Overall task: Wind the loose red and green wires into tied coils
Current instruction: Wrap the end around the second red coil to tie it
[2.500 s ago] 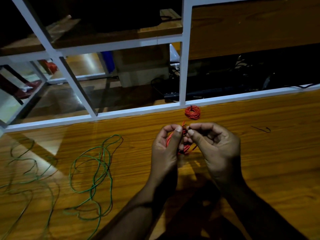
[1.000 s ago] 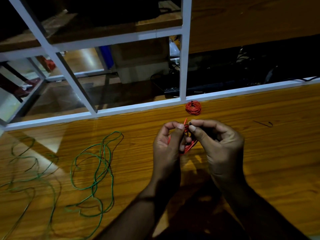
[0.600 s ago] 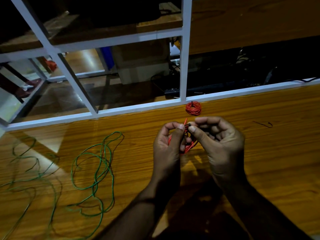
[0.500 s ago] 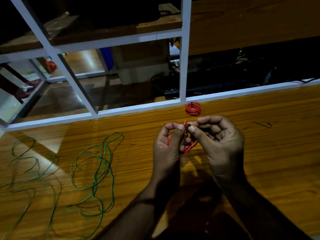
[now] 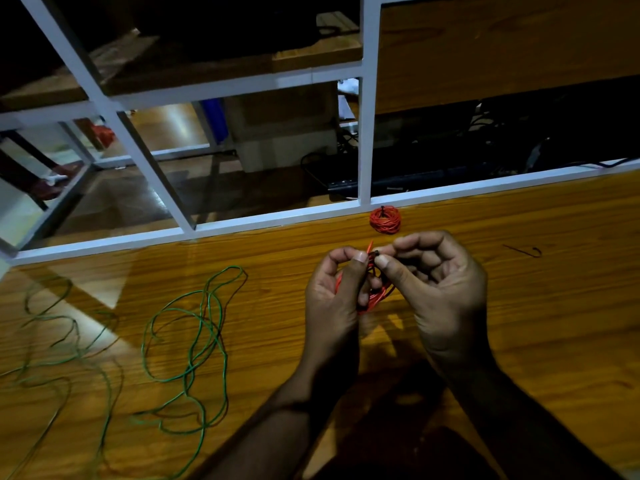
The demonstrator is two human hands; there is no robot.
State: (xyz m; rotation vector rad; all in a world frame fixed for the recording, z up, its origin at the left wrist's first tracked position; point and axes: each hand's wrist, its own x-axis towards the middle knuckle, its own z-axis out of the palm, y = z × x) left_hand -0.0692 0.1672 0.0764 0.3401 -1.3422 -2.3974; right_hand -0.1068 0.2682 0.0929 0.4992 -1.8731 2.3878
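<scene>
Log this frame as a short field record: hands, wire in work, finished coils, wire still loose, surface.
left hand: holds the red coil
right hand: pinches a dark tie at the coil's top
red coil: in the hands, above the table
finished red coil: tied, lying by the white frame
green wires: loose, left on the table
table: wood

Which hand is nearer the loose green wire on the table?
Left. The left hand is just right of the green wire; the right hand is farther right, beyond the left hand.
</scene>
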